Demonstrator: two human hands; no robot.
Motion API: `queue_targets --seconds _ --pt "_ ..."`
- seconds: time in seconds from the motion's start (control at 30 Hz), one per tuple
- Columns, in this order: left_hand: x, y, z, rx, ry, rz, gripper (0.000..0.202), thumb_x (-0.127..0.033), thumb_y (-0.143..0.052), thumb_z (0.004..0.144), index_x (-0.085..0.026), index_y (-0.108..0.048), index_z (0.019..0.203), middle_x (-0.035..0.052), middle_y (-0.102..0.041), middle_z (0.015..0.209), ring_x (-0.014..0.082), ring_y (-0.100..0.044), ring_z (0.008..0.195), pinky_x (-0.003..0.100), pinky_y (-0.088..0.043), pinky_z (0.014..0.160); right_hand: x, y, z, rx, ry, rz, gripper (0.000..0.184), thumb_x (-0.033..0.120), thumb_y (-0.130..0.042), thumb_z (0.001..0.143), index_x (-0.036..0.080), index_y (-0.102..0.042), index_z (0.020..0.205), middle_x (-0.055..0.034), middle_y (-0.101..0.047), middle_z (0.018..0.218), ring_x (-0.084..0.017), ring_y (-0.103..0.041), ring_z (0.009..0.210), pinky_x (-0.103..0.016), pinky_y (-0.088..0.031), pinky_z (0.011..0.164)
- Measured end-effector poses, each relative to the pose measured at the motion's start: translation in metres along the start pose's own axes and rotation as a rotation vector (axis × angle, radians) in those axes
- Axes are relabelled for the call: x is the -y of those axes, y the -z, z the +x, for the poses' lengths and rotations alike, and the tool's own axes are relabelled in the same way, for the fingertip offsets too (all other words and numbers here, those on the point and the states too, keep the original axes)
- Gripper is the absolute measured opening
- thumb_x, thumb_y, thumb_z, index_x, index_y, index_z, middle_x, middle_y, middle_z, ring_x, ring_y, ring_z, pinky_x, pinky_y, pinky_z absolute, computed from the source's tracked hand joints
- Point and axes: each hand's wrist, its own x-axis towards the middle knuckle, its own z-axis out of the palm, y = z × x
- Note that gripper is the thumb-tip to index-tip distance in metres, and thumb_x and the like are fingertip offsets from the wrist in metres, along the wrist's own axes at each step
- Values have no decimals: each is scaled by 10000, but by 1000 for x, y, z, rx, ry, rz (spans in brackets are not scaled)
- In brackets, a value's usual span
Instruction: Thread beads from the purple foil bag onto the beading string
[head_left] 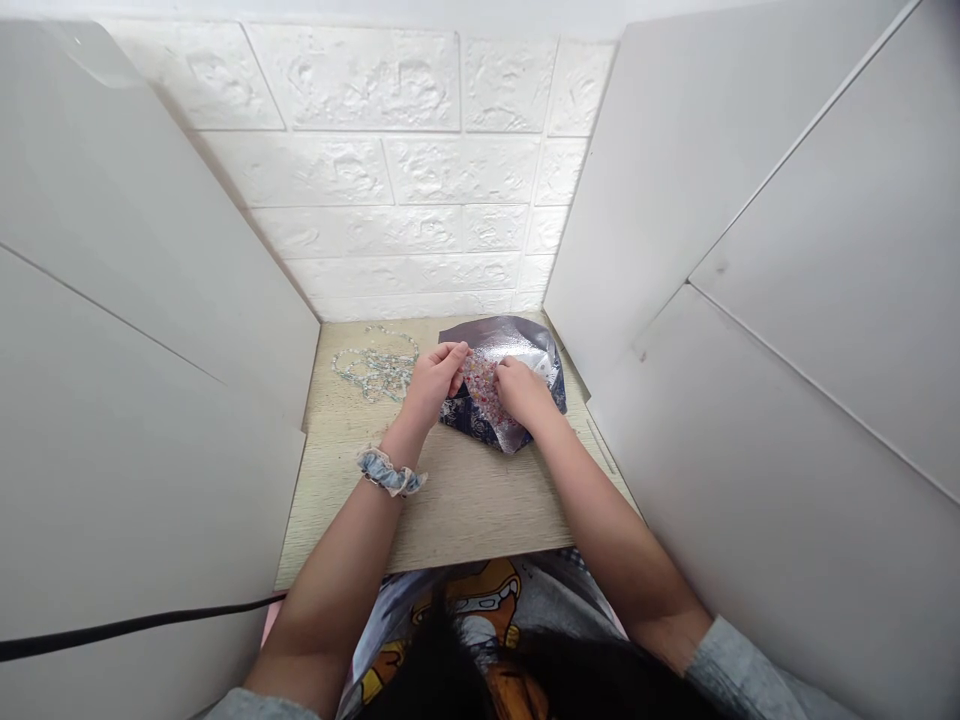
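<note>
A dark blue patterned bag with a silvery lining [510, 330] lies spread on the wooden tabletop. Many tiny pink and multicoloured beads [484, 388] are heaped in it. At the bag's left edge, my left hand [436, 380] is closed, thumb and fingertips pinched together; whatever is between them is too small to make out. My right hand [523, 390] is over the right side of the beads with its fingers curled in, and their tips are hidden. Strands of pale green and white beads [379, 372] lie in a loose tangle left of my left hand.
White panels [150, 300] rise on the left and right of the narrow tabletop [465, 510]. Behind it stands a white brick-patterned wall [375, 90]. A black cable [135, 625] runs in from the lower left. A blue scrunchie [391, 474] circles my left wrist.
</note>
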Motion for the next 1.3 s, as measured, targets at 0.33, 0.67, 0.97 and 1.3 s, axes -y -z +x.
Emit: queue_targets --seconds 0.33,0.67,0.97,1.3 --pt "-2 -1 -1 -2 45 14 271 -412 -565 712 -143 -528 713 -76 -332 446 19 -302 332 149 -198 330 3 8 4 -410 93 654 167 202 -278 850 175 -437 805 -84 -499 977 -163 -449 965 -316 -362 858" --pt "-5 -8 -8 119 102 0 304 -451 -518 733 -169 -422 669 -99 -233 422 26 -196 318 146 -185 304 16 11 2 -186 -55 1603 330 519 -445 754 199 -523 762 -6 -546 843 -119 -518 815 -269 -445 743" --pt "-8 -9 -9 88 78 58 305 -454 -514 734 -165 -445 669 -91 -245 430 30 -215 332 150 -211 306 24 21 0 -127 -85 1934 237 358 -700 581 181 -581 685 8 -596 757 -103 -548 745 -259 -447 740" --pt "-8 -9 -9 63 32 121 301 -449 -526 730 -155 -491 672 -85 -282 401 35 -259 338 159 -224 333 23 21 0 -143 -103 1991 207 303 -732 533 185 -634 673 10 -626 710 -102 -565 718 -288 -434 832"
